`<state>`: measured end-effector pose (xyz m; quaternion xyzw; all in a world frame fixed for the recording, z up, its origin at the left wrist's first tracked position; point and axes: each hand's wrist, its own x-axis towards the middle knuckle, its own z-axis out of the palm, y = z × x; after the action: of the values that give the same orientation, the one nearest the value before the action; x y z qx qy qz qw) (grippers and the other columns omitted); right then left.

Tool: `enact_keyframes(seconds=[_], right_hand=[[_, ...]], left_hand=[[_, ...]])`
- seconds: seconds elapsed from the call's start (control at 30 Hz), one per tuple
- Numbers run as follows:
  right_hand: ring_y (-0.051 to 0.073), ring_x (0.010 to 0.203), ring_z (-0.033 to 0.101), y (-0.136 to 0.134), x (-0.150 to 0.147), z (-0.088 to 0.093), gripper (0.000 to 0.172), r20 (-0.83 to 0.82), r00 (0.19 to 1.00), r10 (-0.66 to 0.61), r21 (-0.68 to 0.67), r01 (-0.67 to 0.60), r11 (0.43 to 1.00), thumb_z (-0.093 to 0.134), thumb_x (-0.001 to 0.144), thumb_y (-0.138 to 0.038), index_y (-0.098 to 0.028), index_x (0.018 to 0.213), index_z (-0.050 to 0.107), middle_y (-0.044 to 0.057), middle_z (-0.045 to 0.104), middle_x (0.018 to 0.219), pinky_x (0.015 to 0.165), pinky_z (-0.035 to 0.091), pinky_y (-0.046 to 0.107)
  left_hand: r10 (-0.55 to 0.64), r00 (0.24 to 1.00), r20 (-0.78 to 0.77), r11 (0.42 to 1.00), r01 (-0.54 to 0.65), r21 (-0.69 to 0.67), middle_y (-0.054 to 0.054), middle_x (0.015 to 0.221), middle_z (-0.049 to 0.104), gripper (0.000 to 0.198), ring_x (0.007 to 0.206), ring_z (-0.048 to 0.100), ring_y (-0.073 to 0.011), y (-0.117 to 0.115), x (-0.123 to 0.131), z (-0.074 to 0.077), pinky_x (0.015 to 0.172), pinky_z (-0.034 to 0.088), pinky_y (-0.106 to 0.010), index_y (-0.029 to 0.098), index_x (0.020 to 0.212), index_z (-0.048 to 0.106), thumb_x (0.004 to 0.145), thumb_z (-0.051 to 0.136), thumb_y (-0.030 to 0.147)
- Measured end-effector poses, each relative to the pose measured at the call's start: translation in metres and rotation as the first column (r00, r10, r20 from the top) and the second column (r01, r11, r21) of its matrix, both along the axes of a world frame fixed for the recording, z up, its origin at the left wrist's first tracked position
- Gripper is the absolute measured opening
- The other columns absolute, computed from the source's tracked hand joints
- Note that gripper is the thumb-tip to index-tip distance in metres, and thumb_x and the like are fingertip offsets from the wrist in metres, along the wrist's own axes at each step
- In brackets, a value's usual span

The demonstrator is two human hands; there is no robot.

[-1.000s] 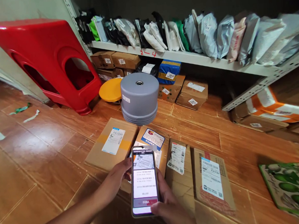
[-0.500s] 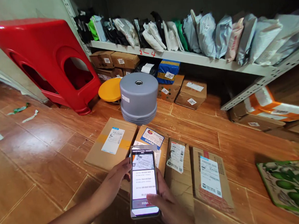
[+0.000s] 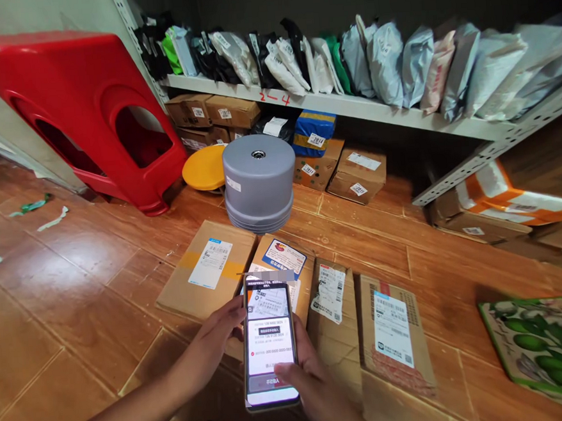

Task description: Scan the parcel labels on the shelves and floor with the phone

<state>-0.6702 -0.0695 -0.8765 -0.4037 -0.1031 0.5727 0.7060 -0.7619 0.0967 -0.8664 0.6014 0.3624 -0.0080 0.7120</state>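
Both hands hold a smartphone (image 3: pixel 270 349) upright above the boxes, its lit screen showing a list of numbers and a small dark pop-up. My left hand (image 3: pixel 222 333) grips its upper left edge. My right hand (image 3: pixel 312 375) wraps the lower right side, its thumb on the lower part of the screen. Behind the phone lies a cardboard box (image 3: pixel 284 261) with a blue-bordered label, partly hidden. To its left is a flat labelled box (image 3: pixel 176 295); to its right are a narrow box (image 3: pixel 336 348) and another labelled box (image 3: pixel 401 381).
A grey round container (image 3: pixel 259 180) stands beyond the boxes, beside a yellow disc (image 3: pixel 204 171). At left is a red plastic stool (image 3: pixel 148 175). A metal shelf (image 3: pixel 351 106) holds bagged parcels, with cartons (image 3: pixel 358 176) underneath. A green printed item (image 3: pixel 535 346) lies at right.
A dark pop-up has appeared on the phone screen, and a red mark now shows beside the lowest number. The view has shifted slightly; both hands keep their hold.
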Motion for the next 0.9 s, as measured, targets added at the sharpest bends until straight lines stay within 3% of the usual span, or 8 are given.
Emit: enact_keyframes(seconds=[0.1, 0.23, 0.37, 0.6, 0.77, 0.9], right_hand=[[0.025, 0.129, 0.046, -0.002, 0.0, 0.0, 0.071, -0.005, 1.0, 0.019, -0.017, -0.019, 1.0, 0.062, 0.072, -0.028, -0.026, 0.132, 0.025, 0.008, 0.051, 0.14, 0.113, 0.026, 0.045], [0.029, 0.12, 0.052, -0.003, 0.001, -0.001, 0.075, -0.041, 0.999, -0.007, -0.023, 0.007, 1.0, 0.06, 0.06, -0.019, -0.026, 0.129, 0.033, 0.006, 0.06, 0.128, 0.104, 0.034, 0.046], [0.029, 0.113, 0.057, -0.001, 0.001, 0.004, 0.073, 0.056, 0.998, 0.003, -0.038, -0.001, 0.999, 0.068, 0.063, -0.023, -0.026, 0.128, 0.035, 0.008, 0.062, 0.124, 0.096, 0.041, 0.045], [0.029, 0.123, 0.053, 0.004, -0.003, 0.008, 0.085, 0.088, 0.993, -0.075, -0.065, 0.081, 0.995, 0.073, 0.055, -0.014, -0.027, 0.129, 0.033, 0.007, 0.06, 0.127, 0.104, 0.039, 0.044], [0.031, 0.125, 0.052, 0.004, -0.004, 0.006, 0.084, 0.088, 0.994, -0.058, -0.042, 0.062, 0.997, 0.073, 0.059, -0.015, -0.027, 0.13, 0.03, 0.009, 0.058, 0.131, 0.106, 0.037, 0.049], [0.033, 0.13, 0.048, 0.004, -0.007, 0.006, 0.087, 0.082, 0.996, -0.048, -0.011, 0.049, 0.999, 0.072, 0.058, -0.016, -0.026, 0.132, 0.027, 0.012, 0.055, 0.137, 0.109, 0.035, 0.053]], left_hand=[[-0.005, 1.0, 0.007, 1.0, 0.005, -0.027, -0.005, 0.085, 0.067, 0.041, 0.083, 0.057, -0.022, -0.001, 0.002, 0.002, 0.081, 0.045, -0.034, 0.02, 0.104, 0.066, 0.081, 0.057, 0.053], [-0.028, 0.999, 0.043, 0.999, 0.029, -0.033, -0.005, 0.095, 0.068, 0.04, 0.09, 0.058, -0.0233, -0.005, 0.005, 0.011, 0.086, 0.044, -0.036, 0.02, 0.109, 0.065, 0.083, 0.054, 0.05], [-0.022, 0.996, 0.083, 0.997, 0.027, -0.066, -0.002, 0.109, 0.069, 0.042, 0.107, 0.055, -0.0256, -0.009, 0.007, 0.02, 0.097, 0.039, -0.037, 0.024, 0.113, 0.065, 0.072, 0.063, 0.033], [-0.037, 0.993, 0.109, 0.99, 0.051, -0.128, -0.002, 0.122, 0.066, 0.05, 0.118, 0.052, -0.0286, -0.009, 0.005, 0.02, 0.101, 0.034, -0.039, 0.024, 0.119, 0.062, 0.069, 0.059, 0.029], [-0.026, 0.996, 0.084, 0.988, 0.039, -0.153, -0.002, 0.114, 0.068, 0.044, 0.108, 0.056, -0.0256, -0.009, 0.005, 0.02, 0.093, 0.039, -0.035, 0.024, 0.112, 0.063, 0.069, 0.06, 0.032], [0.054, 0.997, -0.056, 0.998, -0.053, 0.013, -0.003, 0.076, 0.066, 0.037, 0.077, 0.055, -0.0213, -0.006, 0.013, 0.019, 0.074, 0.04, -0.032, 0.018, 0.079, 0.066, 0.069, 0.059, 0.054]])
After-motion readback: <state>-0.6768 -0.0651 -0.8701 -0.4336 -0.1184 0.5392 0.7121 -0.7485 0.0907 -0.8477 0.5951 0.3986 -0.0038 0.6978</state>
